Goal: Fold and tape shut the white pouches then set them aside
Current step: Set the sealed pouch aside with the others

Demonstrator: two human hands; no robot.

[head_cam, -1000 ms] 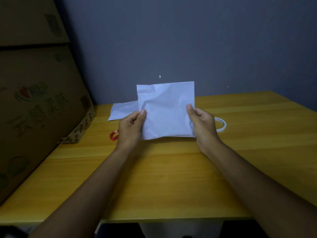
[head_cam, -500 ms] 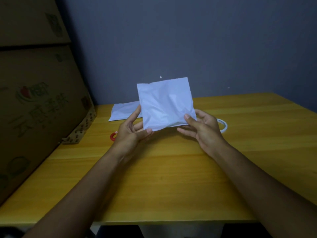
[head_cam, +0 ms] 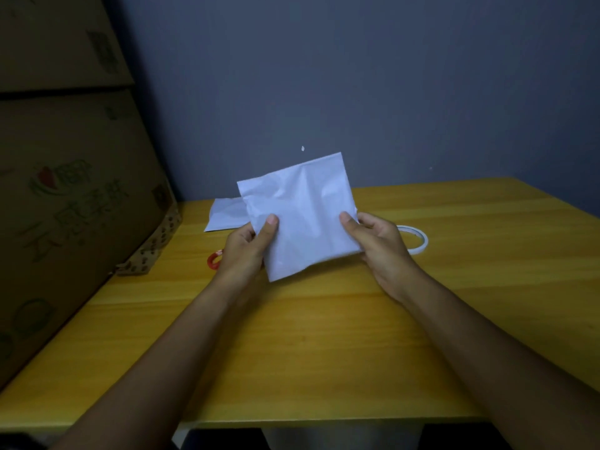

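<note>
While raised above the yellow wooden table (head_cam: 324,336), the crumpled white square plastic pouch (head_cam: 302,212) is pinched at its sides by left hand (head_cam: 245,251) and right hand (head_cam: 378,243). Its contents cannot be told. Behind lie another flat white pouch (head_cam: 227,214) and a white tape roll (head_cam: 417,241).

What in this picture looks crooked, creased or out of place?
The white pouch, held by the left hand and right hand, is tilted and wrinkled. Nothing else stands out.
</note>
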